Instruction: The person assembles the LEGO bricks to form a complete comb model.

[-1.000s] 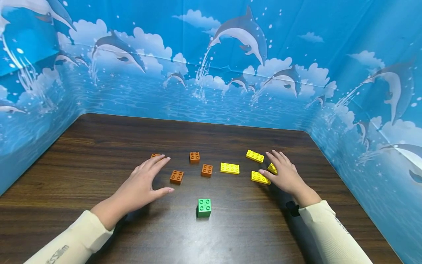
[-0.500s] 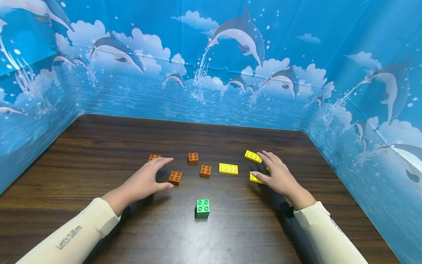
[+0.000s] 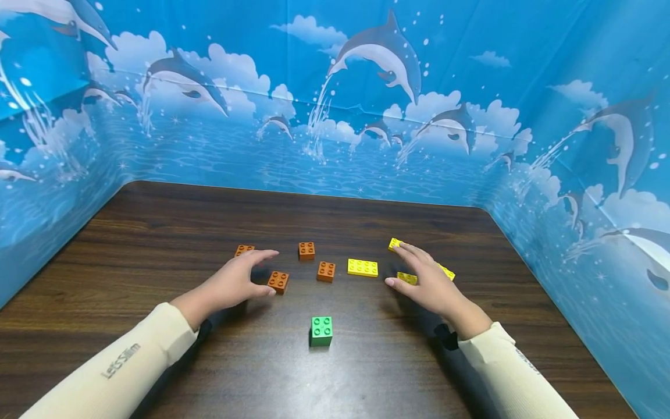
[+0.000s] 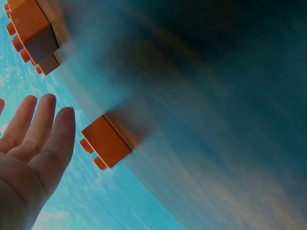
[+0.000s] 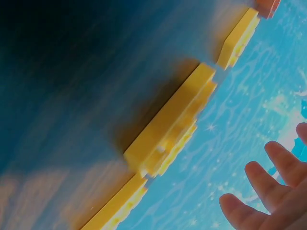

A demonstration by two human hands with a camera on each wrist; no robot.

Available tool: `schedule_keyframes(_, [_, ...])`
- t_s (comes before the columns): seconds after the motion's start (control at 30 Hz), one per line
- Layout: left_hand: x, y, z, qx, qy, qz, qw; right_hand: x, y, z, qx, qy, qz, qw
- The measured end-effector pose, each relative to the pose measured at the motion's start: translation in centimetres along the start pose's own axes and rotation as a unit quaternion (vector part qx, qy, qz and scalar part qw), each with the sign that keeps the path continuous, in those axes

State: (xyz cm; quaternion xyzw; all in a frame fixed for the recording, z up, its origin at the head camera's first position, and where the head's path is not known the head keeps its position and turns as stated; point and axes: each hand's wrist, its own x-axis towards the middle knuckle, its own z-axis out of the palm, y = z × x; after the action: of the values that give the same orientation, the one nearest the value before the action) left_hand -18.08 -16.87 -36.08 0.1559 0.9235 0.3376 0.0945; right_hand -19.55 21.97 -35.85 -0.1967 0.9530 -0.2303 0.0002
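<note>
My left hand (image 3: 228, 285) hovers over the table's left half, thumb and fingers spread apart with nothing between them. Nearest to it is an orange-brown brick (image 3: 278, 281) just past the thumb tip; another orange brick (image 3: 244, 250) shows behind the fingers. My right hand (image 3: 430, 282), its fingers extended, hangs above the yellow bricks and partly hides them. Parts of one yellow brick (image 3: 406, 278) and a farther yellow brick (image 3: 395, 244) stick out beside its fingers. In the right wrist view the fingers are apart from the yellow brick (image 5: 168, 120).
Two more orange bricks, one farther back (image 3: 306, 251) and one closer (image 3: 326, 271), lie mid-table beside a flat yellow brick (image 3: 363, 267). A green brick (image 3: 321, 331) stands nearer the front. A blue dolphin-print curtain (image 3: 314, 145) borders the dark wooden table (image 3: 220, 209).
My left hand has shifted slightly right, toward the nearest orange brick. My right hand has moved left over the yellow bricks, uncovering one at its right. The bricks stay where they were.
</note>
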Motion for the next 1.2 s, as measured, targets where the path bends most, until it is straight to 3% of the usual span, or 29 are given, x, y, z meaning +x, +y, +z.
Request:
schedule_keyframes(0.57, [1.3,0.2,0.2,-0.022,-0.032,-0.007,0.9992,-0.7,-2.7,1.1,0.074,-0.060,-0.017,0.9953])
schedule_keyframes(0.97, [1.8,0.0,0.4,-0.021,-0.052,-0.011,0.9984,-0.7,-4.6,2.1,0.186,-0.141,-0.022,0.9720])
schedule_keyframes(1.2, [2.1,0.1,0.6,-0.018,-0.057,-0.013,0.9981,-0.3,-5.9,2.9,0.203,-0.175,-0.053,0.9620])
